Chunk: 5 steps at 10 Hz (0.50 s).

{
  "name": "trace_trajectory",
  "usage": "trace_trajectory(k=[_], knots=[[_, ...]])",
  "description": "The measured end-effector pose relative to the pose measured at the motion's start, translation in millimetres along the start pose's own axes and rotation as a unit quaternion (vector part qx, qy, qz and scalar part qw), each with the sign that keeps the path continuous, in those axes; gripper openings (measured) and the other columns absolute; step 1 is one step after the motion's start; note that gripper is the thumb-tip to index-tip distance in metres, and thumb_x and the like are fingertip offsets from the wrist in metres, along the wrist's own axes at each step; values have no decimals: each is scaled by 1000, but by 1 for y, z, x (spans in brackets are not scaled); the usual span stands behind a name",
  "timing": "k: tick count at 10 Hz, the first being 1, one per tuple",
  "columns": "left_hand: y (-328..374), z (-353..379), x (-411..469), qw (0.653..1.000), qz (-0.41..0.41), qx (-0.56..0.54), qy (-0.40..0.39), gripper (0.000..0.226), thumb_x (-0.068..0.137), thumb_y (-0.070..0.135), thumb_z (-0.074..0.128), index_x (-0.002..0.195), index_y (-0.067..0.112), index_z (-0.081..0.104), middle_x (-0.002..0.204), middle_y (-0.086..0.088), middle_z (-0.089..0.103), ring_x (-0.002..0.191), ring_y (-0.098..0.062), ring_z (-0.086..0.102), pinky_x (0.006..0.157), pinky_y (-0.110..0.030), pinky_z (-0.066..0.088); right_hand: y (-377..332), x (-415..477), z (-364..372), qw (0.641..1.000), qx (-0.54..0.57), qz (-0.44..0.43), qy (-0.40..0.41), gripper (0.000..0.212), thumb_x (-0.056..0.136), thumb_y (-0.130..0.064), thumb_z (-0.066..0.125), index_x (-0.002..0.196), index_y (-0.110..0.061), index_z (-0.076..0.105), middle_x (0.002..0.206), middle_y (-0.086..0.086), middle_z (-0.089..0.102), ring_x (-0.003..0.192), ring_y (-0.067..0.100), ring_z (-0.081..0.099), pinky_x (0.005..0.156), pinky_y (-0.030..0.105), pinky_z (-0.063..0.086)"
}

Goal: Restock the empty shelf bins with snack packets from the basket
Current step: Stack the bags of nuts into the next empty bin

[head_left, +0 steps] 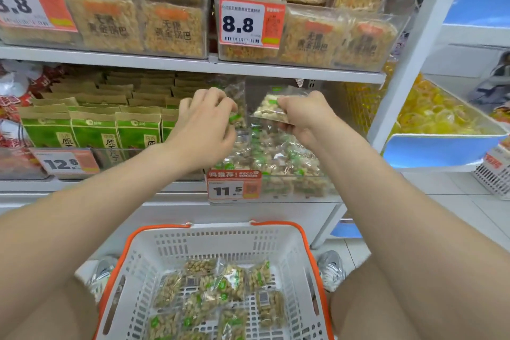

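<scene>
Basket below packet-filled shelf bin

The basket is white plastic with a smooth orange rim. The snack packets in it are clear, shiny, crinkly plastic. The bin on the shelf is clear, hard plastic too. The shelf looks like smooth white painted metal. The green bags have dull, brown paper-like tops. The floor tiles are pale and shiny.

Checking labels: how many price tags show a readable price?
4. An 8.8 tag upper left, another 8.8 upper centre, 12.8 lower left, 11.5 lower centre. Others may be hidden.
</scene>
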<state>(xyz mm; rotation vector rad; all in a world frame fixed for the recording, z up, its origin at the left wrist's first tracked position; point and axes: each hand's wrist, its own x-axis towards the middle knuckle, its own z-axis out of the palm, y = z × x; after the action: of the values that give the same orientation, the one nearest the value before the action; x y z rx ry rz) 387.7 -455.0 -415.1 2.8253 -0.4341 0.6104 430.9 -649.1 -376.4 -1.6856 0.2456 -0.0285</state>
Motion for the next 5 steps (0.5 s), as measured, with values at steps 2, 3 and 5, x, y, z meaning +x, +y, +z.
trace_trajectory(k=[2,3,5], knots=[[3,27,11,996,-18,87,-31,34,97,35,50,126,18,57,145,-12,42,136,-36,33,106,-58,29,16,64,16,993,-87,-20,76,15,99,-8,53,114,-7,50,113,8,50,110,28,54,95,32,39],[7,31,19,990,-20,137,-25,33,95,41,50,118,17,57,141,-15,40,128,-39,37,103,-57,31,22,81,26,991,-87,-37,93,26,99,-12,56,124,-8,51,120,9,56,111,28,56,96,35,49],[4,41,21,987,-25,154,-35,32,93,43,53,114,19,56,144,-16,32,121,-40,40,100,-56,34,24,104,40,990,-75,-73,94,9,101,-15,61,107,-11,55,112,12,64,95,23,58,91,39,53]])
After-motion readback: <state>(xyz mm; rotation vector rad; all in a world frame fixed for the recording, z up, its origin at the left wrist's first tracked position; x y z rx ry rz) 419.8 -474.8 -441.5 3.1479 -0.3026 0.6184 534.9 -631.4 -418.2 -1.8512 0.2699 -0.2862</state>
